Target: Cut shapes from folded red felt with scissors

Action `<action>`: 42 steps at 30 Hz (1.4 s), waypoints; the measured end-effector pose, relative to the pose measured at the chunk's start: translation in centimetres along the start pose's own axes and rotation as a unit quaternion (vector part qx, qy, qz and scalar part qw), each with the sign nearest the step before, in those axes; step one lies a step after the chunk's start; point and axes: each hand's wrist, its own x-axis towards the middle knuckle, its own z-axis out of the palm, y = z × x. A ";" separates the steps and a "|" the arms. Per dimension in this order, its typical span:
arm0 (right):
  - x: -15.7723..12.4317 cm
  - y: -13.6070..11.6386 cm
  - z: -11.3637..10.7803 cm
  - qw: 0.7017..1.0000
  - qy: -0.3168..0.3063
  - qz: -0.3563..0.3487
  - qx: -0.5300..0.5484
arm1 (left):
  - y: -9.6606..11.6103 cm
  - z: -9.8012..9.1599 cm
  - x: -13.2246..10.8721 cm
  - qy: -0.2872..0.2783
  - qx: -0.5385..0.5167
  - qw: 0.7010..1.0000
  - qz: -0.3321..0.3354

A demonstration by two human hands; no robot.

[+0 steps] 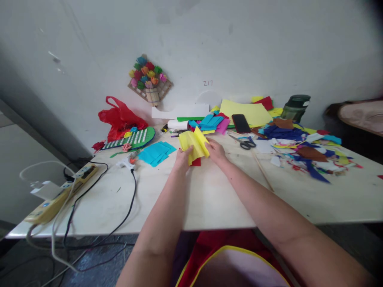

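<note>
Between my two hands is a sheet of yellow crepe paper (194,144), creased and raised along its right part. My left hand (183,157) grips its lower left side, thumb on top. At the right edge my right hand (216,150) is closed on the same sheet. A bit of red paper (196,162) shows under it on the table. Left of the hands lie overlapping blue paper pieces (157,153). Black-handled scissors (245,144) and a thin wooden stick (263,171) rest to the right.
A glue gun (128,161) with its cord and a power strip (60,195) are on the left. A red plastic bag (121,119) stands behind. Paper scraps (308,149) heap up at right, near a dark bottle (295,108). A phone (241,123) lies on yellow sheets.
</note>
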 end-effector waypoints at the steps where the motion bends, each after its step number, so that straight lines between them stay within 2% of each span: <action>1: 0.0 0.0 -0.1 1.000 0.011 0.004 0.010 | -0.1 0.0 0.2 0.016 0.001 1.000 0.004; 4: 0.0 0.0 -0.3 0.997 0.026 0.043 0.053 | 0.0 0.1 0.5 0.072 0.012 0.997 -0.003; 6: 0.0 -0.1 -0.1 0.992 0.030 0.072 0.094 | 0.2 0.4 0.4 0.088 0.006 0.996 -0.019; 12: 0.2 -0.2 0.4 0.968 0.034 0.142 0.205 | 0.8 0.6 -0.4 0.001 -0.005 1.000 -0.027; 18: 0.2 0.0 0.2 0.965 0.054 0.134 0.219 | 0.6 0.1 0.0 0.032 0.007 0.999 -0.029; 22: 0.3 0.5 0.3 0.979 0.042 0.083 0.181 | 0.5 0.4 -0.1 0.029 -0.015 0.999 -0.016; 26: 0.5 1.1 0.4 0.997 0.059 -0.020 0.055 | 0.6 0.7 -0.4 0.013 -0.048 0.998 -0.025; 29: 0.3 0.9 0.4 0.998 0.031 -0.056 -0.015 | 0.6 0.7 -0.3 -0.010 -0.074 0.997 -0.037; 34: -0.8 -1.0 0.1 0.995 -0.046 0.009 -0.093 | 0.4 0.6 -0.2 -0.015 -0.071 0.996 -0.055; 36: -1.0 -1.7 -0.2 0.991 -0.056 0.034 -0.116 | 0.4 0.5 -0.2 -0.017 -0.064 0.996 -0.060; 38: -1.0 -1.9 -0.3 0.989 -0.033 0.050 -0.132 | 0.4 0.5 -0.2 -0.020 -0.063 0.996 -0.062; 42: -0.3 -1.0 -0.6 0.992 0.063 0.059 -0.092 | 0.6 0.3 -0.1 -0.005 -0.071 0.996 -0.056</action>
